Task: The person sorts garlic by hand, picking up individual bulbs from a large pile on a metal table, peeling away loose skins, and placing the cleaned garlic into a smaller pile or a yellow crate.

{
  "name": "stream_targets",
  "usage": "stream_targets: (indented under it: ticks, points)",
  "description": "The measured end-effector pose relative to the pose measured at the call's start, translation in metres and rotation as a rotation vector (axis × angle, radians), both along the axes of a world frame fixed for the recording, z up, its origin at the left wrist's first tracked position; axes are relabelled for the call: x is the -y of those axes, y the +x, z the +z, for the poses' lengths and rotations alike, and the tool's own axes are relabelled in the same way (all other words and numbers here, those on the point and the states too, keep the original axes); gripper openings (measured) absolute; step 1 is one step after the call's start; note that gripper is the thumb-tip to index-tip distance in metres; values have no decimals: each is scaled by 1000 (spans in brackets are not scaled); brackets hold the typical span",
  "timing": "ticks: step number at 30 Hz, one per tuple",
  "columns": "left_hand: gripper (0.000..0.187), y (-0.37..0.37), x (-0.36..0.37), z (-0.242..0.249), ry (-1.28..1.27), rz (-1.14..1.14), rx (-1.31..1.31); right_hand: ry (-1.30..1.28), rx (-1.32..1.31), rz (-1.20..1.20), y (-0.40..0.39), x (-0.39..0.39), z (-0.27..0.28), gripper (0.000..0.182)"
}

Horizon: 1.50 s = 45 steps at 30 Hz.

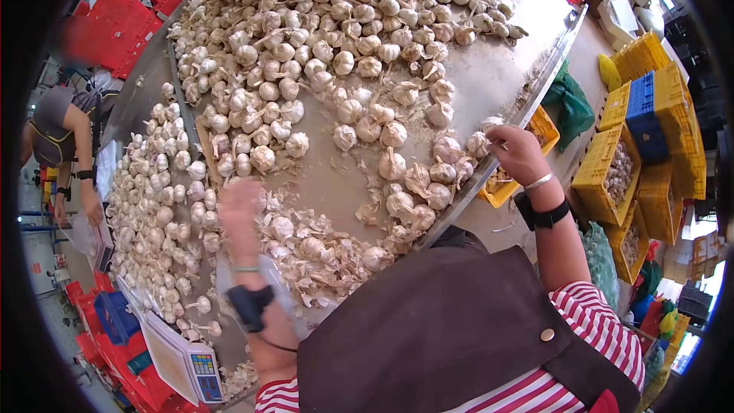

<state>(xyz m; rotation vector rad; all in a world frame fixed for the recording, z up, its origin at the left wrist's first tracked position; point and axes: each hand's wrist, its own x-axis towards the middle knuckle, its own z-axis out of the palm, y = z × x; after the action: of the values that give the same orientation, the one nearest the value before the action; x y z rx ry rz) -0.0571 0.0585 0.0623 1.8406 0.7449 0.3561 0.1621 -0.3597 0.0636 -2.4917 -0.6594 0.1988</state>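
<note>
My right hand [520, 154] is at the table's right edge, its fingers closed on a pale garlic bulb [490, 123]. Another garlic bulb [478, 144] lies just below those fingertips. My left hand [242, 210] is smeared by motion over the left part of the table, beside the cleaned-looking garlic bulbs [164, 218]; its fingers cannot be made out. Loose garlic skins [325, 264] lie between my two arms. A large heap of garlic bulbs [306, 15] covers the far part of the metal table [329, 176].
A scale [176, 356] stands at the lower left. Past the table's raised right edge [527, 111] are stacked yellow crates [608, 168], some holding garlic, and a green bag [569, 99]. Another person [69, 130] stands at the far left near red crates [115, 27].
</note>
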Motion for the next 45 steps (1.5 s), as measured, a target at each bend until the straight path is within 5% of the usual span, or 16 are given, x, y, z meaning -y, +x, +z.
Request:
stream_targets:
  ticks: [1,3,7,13,15,16,17,19,21,25,27,31,37,41,43,45]
  points:
    - [20,16,40,-8,-161,-191,1,-79,-91,48,2,-9,2,21]
    - [31,38,121,-46,364,-769,-88,-136,-175,245,-6,-37,-2,19]
    - [39,48,167,-72,498,-882,-132,-626,90,483,-34,-72,-14,23]
    - [38,49,150,-74,476,-913,-186,-564,-15,394,-46,-83,-31,17]
    - [33,43,140,-77,170,-688,-132,-551,-79,387,-39,-81,-41,19]
    - [28,41,133,-85,-381,-562,-103,-546,-81,380,-36,-80,-41,19]
    - [28,42,129,-80,-377,-562,-106,-554,-123,386,-32,-78,-38,20]
    - [23,45,122,-57,-1120,-194,67,-526,-159,387,-25,-73,-31,24]
    - [24,47,117,-57,-1121,-96,86,-241,-148,317,-19,-58,-27,24]
    - [28,71,123,-60,-477,-429,-315,58,-118,60,-12,-14,24,35]
    - [37,83,142,-56,421,-595,-145,121,-231,-119,-5,20,39,37]
    - [48,99,162,-83,677,-731,-154,-309,55,-231,18,89,34,45]
    - [46,97,156,-96,495,-638,-242,-223,-50,-103,54,49,26,43]
    - [45,79,143,-101,330,-430,-209,-389,125,404,101,27,-36,34]
    - [41,65,141,-87,-555,-358,-87,-560,44,481,100,4,-28,28]
    - [42,39,142,-75,-902,-282,78,-750,-18,547,115,-5,-50,25]
